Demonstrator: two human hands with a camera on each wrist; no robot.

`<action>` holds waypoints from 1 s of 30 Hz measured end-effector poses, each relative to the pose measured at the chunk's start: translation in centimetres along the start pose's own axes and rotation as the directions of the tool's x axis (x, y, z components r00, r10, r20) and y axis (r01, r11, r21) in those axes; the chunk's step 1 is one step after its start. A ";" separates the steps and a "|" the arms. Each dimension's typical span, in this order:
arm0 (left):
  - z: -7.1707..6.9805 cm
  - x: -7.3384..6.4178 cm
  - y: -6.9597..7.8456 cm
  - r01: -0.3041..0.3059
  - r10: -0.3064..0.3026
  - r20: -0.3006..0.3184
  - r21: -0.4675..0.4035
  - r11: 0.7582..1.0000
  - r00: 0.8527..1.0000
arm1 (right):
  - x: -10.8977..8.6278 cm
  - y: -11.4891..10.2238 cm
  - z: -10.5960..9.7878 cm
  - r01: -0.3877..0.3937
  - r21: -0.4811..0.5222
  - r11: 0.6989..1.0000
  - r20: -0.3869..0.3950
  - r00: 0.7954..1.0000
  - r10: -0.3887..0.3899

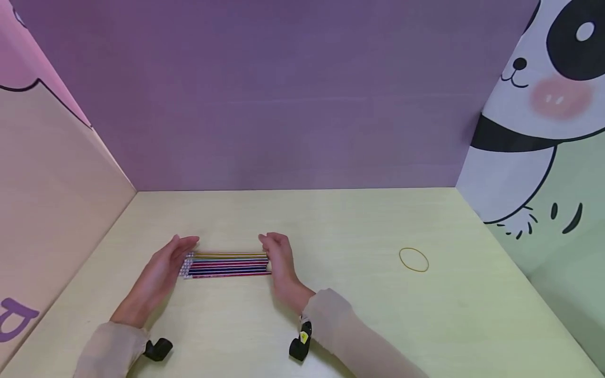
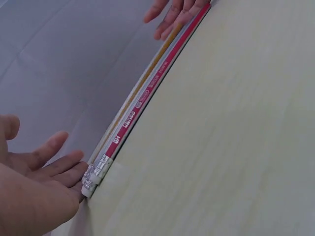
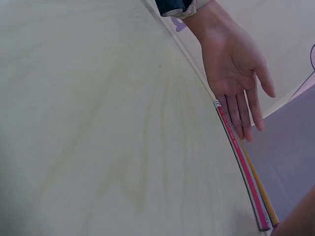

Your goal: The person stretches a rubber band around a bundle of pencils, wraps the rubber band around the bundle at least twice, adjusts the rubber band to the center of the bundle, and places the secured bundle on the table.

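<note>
Several pencils (image 1: 229, 265) in yellow, red and dark colours lie side by side on the table, their white eraser ends to the left. My left hand (image 1: 163, 270) is at those eraser ends, its straight fingers upright along them. At the opposite ends stands my right hand (image 1: 282, 262), its fingers and palm side facing the pencils. In the left wrist view a red pencil (image 2: 142, 98) with printed lettering is the nearest one of the row. The right wrist view shows the left palm (image 3: 231, 64) flat, with fingers extended beside the pencil ends.
A thin yellow rubber band (image 1: 414, 260) lies in a loop on the pale wooden table (image 1: 359, 220), to the right of the hands. A purple wall (image 1: 293, 105) stands behind, with printed panels at both sides. Each wrist wears a small black camera (image 1: 300, 342).
</note>
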State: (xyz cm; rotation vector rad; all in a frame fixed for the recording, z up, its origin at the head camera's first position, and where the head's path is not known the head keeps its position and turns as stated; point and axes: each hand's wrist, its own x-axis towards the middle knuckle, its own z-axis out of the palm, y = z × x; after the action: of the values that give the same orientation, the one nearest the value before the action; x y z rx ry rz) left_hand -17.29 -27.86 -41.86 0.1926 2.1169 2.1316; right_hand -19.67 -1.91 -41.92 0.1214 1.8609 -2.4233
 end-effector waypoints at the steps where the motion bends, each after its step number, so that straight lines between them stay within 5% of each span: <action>1: 0.0 -0.1 -0.1 -0.011 0.010 -0.015 -0.028 1.000 1.000 | 0.0 -0.1 0.0 -0.002 -0.018 1.000 -0.010 1.000 0.002; 6: 0.4 -0.6 -0.2 -0.022 0.010 -0.091 -0.125 0.992 0.996 | 0.2 -0.5 -0.2 -0.007 -0.057 0.998 -0.008 1.000 0.007; 13: 1.5 -0.9 0.1 0.008 -0.016 -0.114 -0.070 0.998 0.993 | 0.3 0.0 -0.2 -0.003 -0.072 0.997 0.105 0.994 0.010; 20: 2.1 -1.2 -0.1 -0.039 0.013 -0.205 -0.124 0.992 0.979 | 0.1 0.7 0.2 0.018 0.064 0.998 0.087 0.996 -0.023; 26: 2.2 -0.8 0.1 -0.021 0.007 -0.145 -0.093 0.995 0.989 | 0.1 0.5 0.3 0.012 0.166 0.986 0.100 0.995 -0.029; 30: 1.9 -1.0 0.2 -0.014 -0.012 -0.163 -0.156 0.988 0.987 | 0.1 0.5 0.3 -0.012 0.189 0.982 0.122 0.992 -0.011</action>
State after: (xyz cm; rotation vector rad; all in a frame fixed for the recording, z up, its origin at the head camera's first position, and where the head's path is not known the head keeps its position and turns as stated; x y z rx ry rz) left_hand -15.95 -26.21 -41.64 0.0029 2.0167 2.3767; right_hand -19.70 -2.33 -42.35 -0.0154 1.5776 -2.5406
